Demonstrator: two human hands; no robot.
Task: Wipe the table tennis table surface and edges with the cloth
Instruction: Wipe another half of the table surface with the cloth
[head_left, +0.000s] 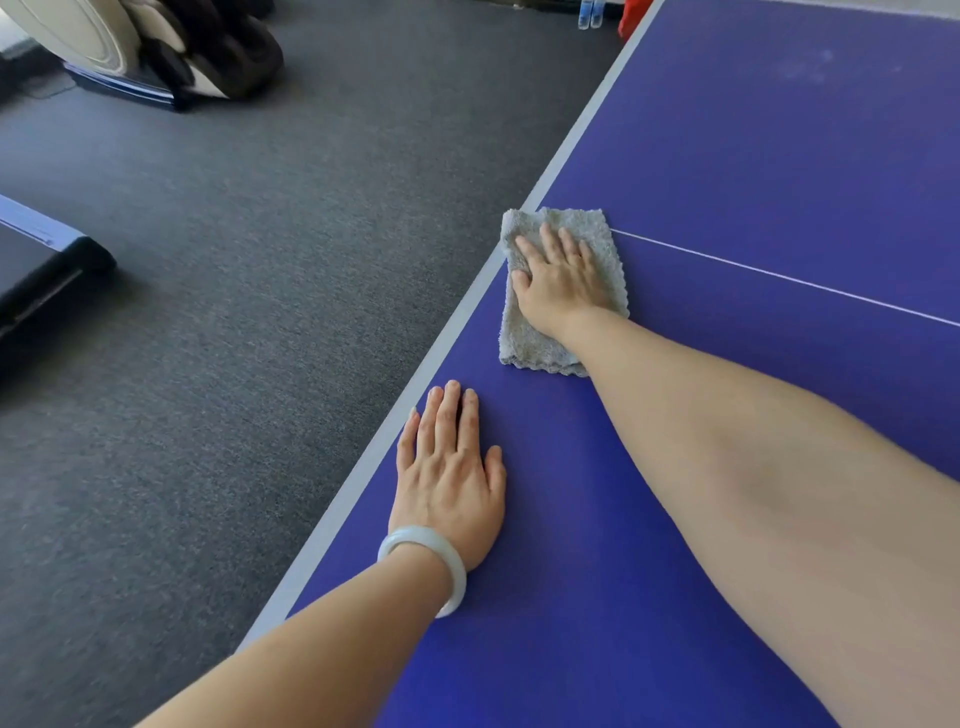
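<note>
Grey folded cloth (563, 291) lies at frame centre on the blue table (779, 156), long axis along the pale edge (457, 317), pressed flat under the right hand (561, 280), while the left hand (449, 467), nearer the camera, rests flat, fingers straight.

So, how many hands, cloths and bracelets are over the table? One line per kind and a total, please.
Hands: 2, the left hand flat on the table, the right hand pressing the cloth.
Cloths: 1, grey.
Bracelets: 1, the bracelet on the left wrist.
Total: 4.
</note>
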